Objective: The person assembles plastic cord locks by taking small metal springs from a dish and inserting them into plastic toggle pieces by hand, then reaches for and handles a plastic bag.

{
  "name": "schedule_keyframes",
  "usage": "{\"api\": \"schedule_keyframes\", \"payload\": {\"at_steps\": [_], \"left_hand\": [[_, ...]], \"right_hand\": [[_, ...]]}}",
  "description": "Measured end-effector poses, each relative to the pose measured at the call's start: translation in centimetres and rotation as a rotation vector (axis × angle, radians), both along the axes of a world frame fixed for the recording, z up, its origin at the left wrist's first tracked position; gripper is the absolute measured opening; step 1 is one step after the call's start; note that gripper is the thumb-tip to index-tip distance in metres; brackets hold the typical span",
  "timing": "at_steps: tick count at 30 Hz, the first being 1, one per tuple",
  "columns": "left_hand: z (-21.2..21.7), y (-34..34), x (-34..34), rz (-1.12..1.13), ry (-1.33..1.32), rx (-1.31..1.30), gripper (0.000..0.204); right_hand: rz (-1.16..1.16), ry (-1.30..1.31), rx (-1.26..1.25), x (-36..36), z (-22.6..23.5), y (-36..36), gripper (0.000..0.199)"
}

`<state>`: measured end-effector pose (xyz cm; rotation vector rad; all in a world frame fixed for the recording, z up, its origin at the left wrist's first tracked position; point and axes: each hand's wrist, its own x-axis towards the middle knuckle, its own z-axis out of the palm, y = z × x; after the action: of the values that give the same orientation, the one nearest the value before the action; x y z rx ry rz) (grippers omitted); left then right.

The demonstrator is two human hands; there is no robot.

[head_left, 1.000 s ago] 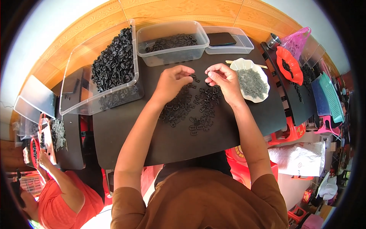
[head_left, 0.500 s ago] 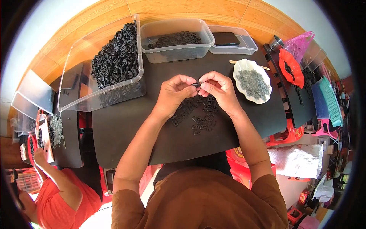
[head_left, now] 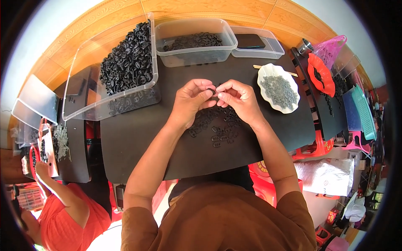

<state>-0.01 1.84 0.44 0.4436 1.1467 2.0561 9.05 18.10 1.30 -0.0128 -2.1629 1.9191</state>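
— Above the loose pile of small black links (head_left: pixel 215 125), what do the hands have?
— The left hand (head_left: pixel 190 100) and right hand (head_left: pixel 236 98) meet fingertip to fingertip over the black mat (head_left: pixel 138 142). Both are pinched shut on one small black piece (head_left: pixel 211 90), held between them, likely so both thumbs can work it.
— Why is the pile right under them?
— It seems to lie there for short reaches; it sits just below the hands, toward the person.
— And the containers?
— A large clear bin (head_left: pixel 83 83) heaped with black pieces stands to the far left, a smaller clear tub (head_left: pixel 192 46) with fewer pieces straight ahead, a shallow tray (head_left: pixel 268 48) beside it. They ring the far edge, near but apart from the hands.
— On the right?
— A white scalloped dish (head_left: pixel 278 88) of tiny grey parts, close to the right hand.
— Anyone else?
— A person in orange (head_left: pixel 63 213) works at the lower left.
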Motion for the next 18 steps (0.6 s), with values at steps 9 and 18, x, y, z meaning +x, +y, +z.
{"api": "schedule_keyframes", "payload": {"at_steps": [9,18], "left_hand": [[-0.6,-0.4,-1.4,-0.037,0.389,-0.128,0.022],[-0.2,-0.5,-1.2,-0.013,0.286,-0.079,0.022]], "right_hand": [[-0.038,-0.028,-0.054,0.1,0.6,-0.3,0.008],[-0.004,-0.033,-0.056,0.1,0.2,-0.3,0.007]]}}
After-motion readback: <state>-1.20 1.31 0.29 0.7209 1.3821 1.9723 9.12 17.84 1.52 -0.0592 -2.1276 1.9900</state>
